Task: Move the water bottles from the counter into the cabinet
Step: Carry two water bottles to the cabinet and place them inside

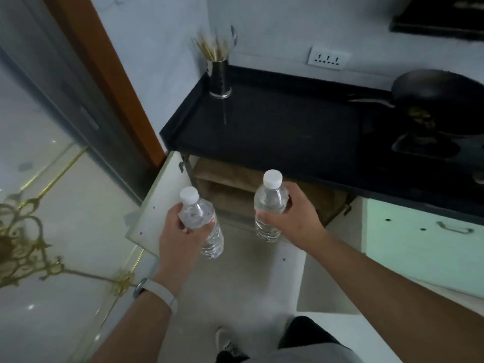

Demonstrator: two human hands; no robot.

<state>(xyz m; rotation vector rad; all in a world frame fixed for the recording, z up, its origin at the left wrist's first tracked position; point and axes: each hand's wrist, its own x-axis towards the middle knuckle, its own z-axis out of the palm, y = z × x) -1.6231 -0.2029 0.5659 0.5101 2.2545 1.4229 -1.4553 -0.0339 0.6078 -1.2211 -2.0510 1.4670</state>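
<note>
Your left hand wraps its fingers around a clear water bottle, low centre of the frame. Your right hand grips a second water bottle just right of it. Both bottles hang upright before the open cabinet, below the black table.
</note>
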